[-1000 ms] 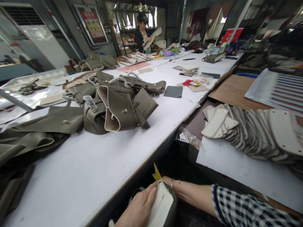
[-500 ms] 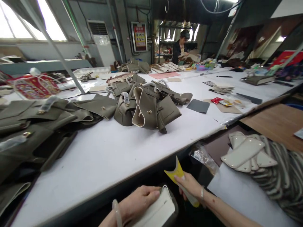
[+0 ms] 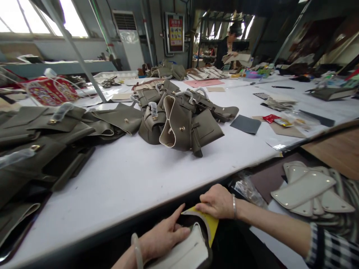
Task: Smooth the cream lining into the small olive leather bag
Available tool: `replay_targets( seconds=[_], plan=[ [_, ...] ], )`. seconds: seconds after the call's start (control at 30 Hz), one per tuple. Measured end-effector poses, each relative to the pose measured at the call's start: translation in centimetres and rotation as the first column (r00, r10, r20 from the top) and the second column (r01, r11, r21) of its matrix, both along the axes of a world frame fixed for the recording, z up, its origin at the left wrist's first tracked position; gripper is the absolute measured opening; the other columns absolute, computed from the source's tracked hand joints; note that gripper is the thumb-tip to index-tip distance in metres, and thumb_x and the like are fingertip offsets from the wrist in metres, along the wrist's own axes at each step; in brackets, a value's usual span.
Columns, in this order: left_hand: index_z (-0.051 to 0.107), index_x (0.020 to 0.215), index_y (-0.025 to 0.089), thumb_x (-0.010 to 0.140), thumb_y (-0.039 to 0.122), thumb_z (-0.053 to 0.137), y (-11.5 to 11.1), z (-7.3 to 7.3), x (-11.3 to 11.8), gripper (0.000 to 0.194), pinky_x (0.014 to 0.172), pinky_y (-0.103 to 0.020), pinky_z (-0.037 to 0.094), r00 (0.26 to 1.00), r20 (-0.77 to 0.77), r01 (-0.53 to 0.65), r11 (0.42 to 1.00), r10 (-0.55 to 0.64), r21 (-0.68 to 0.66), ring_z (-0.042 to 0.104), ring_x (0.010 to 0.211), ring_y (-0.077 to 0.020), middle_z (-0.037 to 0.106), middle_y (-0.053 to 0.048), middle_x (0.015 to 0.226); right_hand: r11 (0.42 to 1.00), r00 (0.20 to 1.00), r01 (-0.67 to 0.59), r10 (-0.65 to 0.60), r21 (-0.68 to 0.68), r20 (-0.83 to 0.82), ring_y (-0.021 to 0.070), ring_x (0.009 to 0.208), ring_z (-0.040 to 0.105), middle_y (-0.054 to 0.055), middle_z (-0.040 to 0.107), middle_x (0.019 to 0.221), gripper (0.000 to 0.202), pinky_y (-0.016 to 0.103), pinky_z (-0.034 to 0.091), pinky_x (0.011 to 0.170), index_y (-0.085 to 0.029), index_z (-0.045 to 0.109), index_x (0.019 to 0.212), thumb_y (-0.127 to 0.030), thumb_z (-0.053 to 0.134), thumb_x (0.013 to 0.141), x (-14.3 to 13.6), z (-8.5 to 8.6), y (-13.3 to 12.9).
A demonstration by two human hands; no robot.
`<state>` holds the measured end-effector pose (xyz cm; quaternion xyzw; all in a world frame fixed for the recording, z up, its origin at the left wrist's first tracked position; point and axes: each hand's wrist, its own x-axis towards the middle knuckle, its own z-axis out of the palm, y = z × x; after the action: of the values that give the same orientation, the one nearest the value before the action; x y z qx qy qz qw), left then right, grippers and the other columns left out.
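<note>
At the bottom of the head view lies a dark olive leather piece with a pale inner face [image 3: 183,249]. My left hand [image 3: 164,236] is closed over its left edge, with the index finger stretched forward. My right hand [image 3: 215,202] grips a yellow tool with a concave, crescent-shaped edge [image 3: 212,223]. The curve of this yellow scraper-like tool sits around the rounded end of the leather piece, close to my left index fingertip. The lower part of the leather piece is cut off by the frame.
Unfinished olive bags [image 3: 179,127] are heaped on the white table [image 3: 126,186], with more olive bag parts [image 3: 61,130] at the left. Pale riveted straps [image 3: 305,188] are stacked at the right beside a crumpled clear plastic bag [image 3: 248,190]. A co-worker [image 3: 228,48] stands at the far side.
My right hand has moved left and turned the yellow tool, bringing its curved edge to the leather piece's end. My left index finger has stretched out. The view has shifted slightly right.
</note>
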<state>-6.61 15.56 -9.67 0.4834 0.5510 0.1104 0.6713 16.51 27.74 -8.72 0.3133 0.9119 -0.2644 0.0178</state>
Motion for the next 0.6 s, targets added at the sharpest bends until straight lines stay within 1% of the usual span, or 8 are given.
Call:
replay_targets(
  seconds=[0.07, 0.1, 0.2, 0.3, 0.4, 0.47, 0.53, 0.6],
  plan=[
    [0.003, 0.156, 0.018, 0.091, 0.052, 0.052, 0.1, 0.2, 0.0, 0.089, 0.052, -0.023, 0.026, 1.000, 0.016, -0.003, 1.000, 0.003, 0.004, 0.034, 0.061, -0.0109, 0.045, 0.006, 0.072, 0.986, 0.992, -0.125, 0.126, 0.114, 0.003, 0.0195, 0.059, 0.059, 0.011, 0.068, 0.063, 0.058, 0.031, 0.020, 0.056, -0.016, 0.062, 0.064, -0.060, 0.038, 0.095, -0.8, 0.4, 0.3],
    [0.003, 0.156, 0.018, 0.091, 0.051, 0.052, 0.1, 0.3, 0.0, 0.088, 0.054, -0.023, 0.028, 1.000, 0.017, 0.000, 1.000, 0.000, 0.014, 0.035, 0.063, -0.0115, 0.046, 0.005, 0.073, 0.971, 0.984, -0.178, 0.179, 0.158, 0.007, 0.0191, 0.057, 0.060, 0.011, 0.069, 0.063, 0.059, 0.031, 0.019, 0.056, -0.017, 0.063, 0.064, -0.060, 0.038, 0.096, -1.1, 0.5, 0.4],
    [0.009, 0.156, 0.017, 0.091, 0.051, 0.052, 0.2, 0.6, -0.1, 0.085, 0.059, -0.025, 0.033, 0.998, -0.052, 0.030, 0.998, -0.027, 0.048, 0.038, 0.067, -0.0133, 0.047, 0.003, 0.076, 0.924, 0.957, -0.284, 0.288, 0.255, 0.022, 0.0176, 0.053, 0.059, 0.010, 0.071, 0.062, 0.059, 0.030, 0.015, 0.053, -0.018, 0.065, 0.065, -0.058, 0.037, 0.097, -1.9, 0.7, 0.6],
    [0.017, 0.156, 0.018, 0.091, 0.053, 0.051, 0.4, 1.0, -0.2, 0.081, 0.058, -0.025, 0.033, 0.989, -0.136, 0.067, 0.995, -0.057, 0.071, 0.040, 0.067, -0.0145, 0.047, 0.003, 0.075, 0.889, 0.941, -0.330, 0.337, 0.317, 0.033, 0.0158, 0.050, 0.059, 0.008, 0.071, 0.060, 0.057, 0.030, 0.014, 0.051, -0.018, 0.066, 0.064, -0.056, 0.040, 0.097, -2.3, 0.5, 0.7],
    [0.023, 0.154, 0.025, 0.091, 0.053, 0.051, 0.4, 1.3, -0.1, 0.075, 0.060, -0.026, 0.034, 0.985, -0.158, 0.092, 0.989, -0.073, 0.115, 0.043, 0.066, -0.0148, 0.048, 0.004, 0.071, 0.865, 0.928, -0.359, 0.371, 0.350, 0.035, 0.0143, 0.048, 0.058, 0.007, 0.071, 0.059, 0.056, 0.029, 0.015, 0.050, -0.019, 0.066, 0.062, -0.056, 0.042, 0.097, -2.6, 0.4, 0.8],
    [0.030, 0.152, 0.028, 0.091, 0.053, 0.051, 0.5, 1.6, -0.1, 0.069, 0.065, -0.027, 0.039, 0.983, -0.161, 0.114, 0.981, -0.089, 0.156, 0.048, 0.068, -0.0157, 0.055, 0.003, 0.074, 0.852, 0.919, -0.378, 0.392, 0.362, 0.036, 0.0136, 0.047, 0.057, 0.006, 0.071, 0.058, 0.055, 0.028, 0.017, 0.049, -0.019, 0.066, 0.062, -0.056, 0.043, 0.097, -2.7, 0.5, 0.9],
    [0.039, 0.148, 0.030, 0.092, 0.053, 0.049, 0.5, 1.9, -0.1, 0.062, 0.073, -0.028, 0.043, 0.983, -0.146, 0.142, 0.970, -0.114, 0.198, 0.055, 0.073, -0.0175, 0.065, 0.001, 0.084, 0.843, 0.912, -0.392, 0.408, 0.369, 0.038, 0.0135, 0.046, 0.058, 0.006, 0.071, 0.058, 0.055, 0.027, 0.017, 0.049, -0.019, 0.065, 0.062, -0.055, 0.042, 0.097, -2.8, 0.6, 0.9],
    [0.046, 0.144, 0.031, 0.093, 0.053, 0.046, 0.5, 2.2, -0.1, 0.056, 0.078, -0.029, 0.046, 0.981, -0.137, 0.166, 0.959, -0.137, 0.229, 0.060, 0.079, -0.0193, 0.070, 0.000, 0.094, 0.836, 0.910, -0.398, 0.413, 0.377, 0.044, 0.0139, 0.046, 0.059, 0.006, 0.071, 0.057, 0.056, 0.027, 0.017, 0.048, -0.019, 0.065, 0.062, -0.056, 0.041, 0.097, -2.9, 0.7, 0.9]
  ],
)
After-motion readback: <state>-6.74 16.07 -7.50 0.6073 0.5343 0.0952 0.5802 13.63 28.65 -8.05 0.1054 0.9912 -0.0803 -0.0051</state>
